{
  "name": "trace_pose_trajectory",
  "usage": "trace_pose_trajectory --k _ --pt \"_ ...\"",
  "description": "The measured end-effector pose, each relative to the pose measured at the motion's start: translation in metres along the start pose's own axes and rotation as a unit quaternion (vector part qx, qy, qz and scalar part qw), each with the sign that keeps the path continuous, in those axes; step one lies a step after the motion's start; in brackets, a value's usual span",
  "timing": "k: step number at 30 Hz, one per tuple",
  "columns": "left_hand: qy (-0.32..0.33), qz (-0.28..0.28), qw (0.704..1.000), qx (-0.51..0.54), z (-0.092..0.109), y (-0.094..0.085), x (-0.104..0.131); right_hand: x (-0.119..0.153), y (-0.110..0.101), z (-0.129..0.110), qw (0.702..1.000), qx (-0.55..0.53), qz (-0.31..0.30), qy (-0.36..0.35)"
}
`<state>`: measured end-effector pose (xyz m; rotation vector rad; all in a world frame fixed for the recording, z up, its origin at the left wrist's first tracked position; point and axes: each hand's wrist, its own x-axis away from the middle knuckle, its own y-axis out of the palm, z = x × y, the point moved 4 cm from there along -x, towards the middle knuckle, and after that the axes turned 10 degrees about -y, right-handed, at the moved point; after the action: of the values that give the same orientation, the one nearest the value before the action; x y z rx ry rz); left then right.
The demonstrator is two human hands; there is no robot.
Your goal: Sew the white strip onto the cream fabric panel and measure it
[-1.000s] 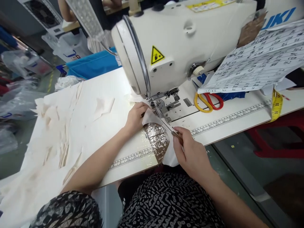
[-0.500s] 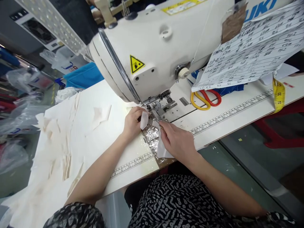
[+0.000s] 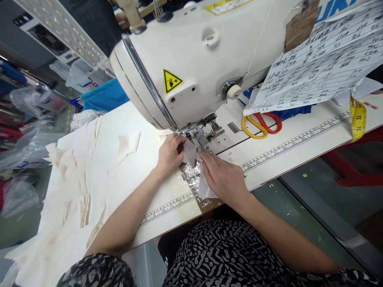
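At the needle area of the white sewing machine point(image 3: 191, 71), my left hand point(image 3: 171, 154) pinches a small piece of thin white fabric point(image 3: 189, 153). The piece stands up partly folded beside the presser foot. My right hand point(image 3: 225, 175) is closed close to the foot, with a slim metal tool partly showing at its fingertips. Its exact kind is mostly hidden by the fingers. More white fabric point(image 3: 206, 186) hangs beneath the right palm, over a shiny clear-taped patch point(image 3: 191, 174) on the table.
Scissors with yellow and red handles point(image 3: 255, 126) lie right of the foot, under a handwritten paper sheet point(image 3: 317, 67). A yellow measuring tape point(image 3: 358, 119) hangs at the right edge. Pale cut fabric pieces point(image 3: 68, 195) cover the table's left side. A printed ruler point(image 3: 296, 139) runs along the front.
The white fabric at my left fingertips has turned and spread slightly to the right. My left hand has shifted a little right; my right hand stays nearly in place.
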<state>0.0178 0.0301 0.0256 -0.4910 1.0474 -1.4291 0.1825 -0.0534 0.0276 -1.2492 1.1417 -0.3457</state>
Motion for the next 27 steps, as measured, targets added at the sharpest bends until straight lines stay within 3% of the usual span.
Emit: trace_pose_trajectory --k 6,12,15,19,23,27 --pt "0.001 0.019 0.996 0.087 -0.007 0.000 0.000 0.001 0.001 0.001 1.000 -0.015 -0.004 0.018" --pt "0.028 0.051 0.994 0.092 -0.005 -0.001 0.001 0.001 0.003 0.002 0.999 -0.013 -0.025 0.028" --pt "0.082 0.077 0.993 0.046 0.000 -0.003 0.003 0.000 0.004 0.001 0.999 -0.009 -0.028 0.027" --pt "0.206 0.127 0.970 -0.025 0.011 -0.006 0.009 -0.003 0.003 0.000 0.999 -0.002 -0.033 0.032" --pt "0.237 0.085 0.967 -0.044 0.017 -0.009 0.013 0.005 -0.013 -0.002 0.997 -0.037 -0.035 0.051" --pt "0.245 0.044 0.966 -0.073 0.023 -0.011 0.021 0.043 -0.038 -0.008 0.976 -0.197 -0.061 0.070"
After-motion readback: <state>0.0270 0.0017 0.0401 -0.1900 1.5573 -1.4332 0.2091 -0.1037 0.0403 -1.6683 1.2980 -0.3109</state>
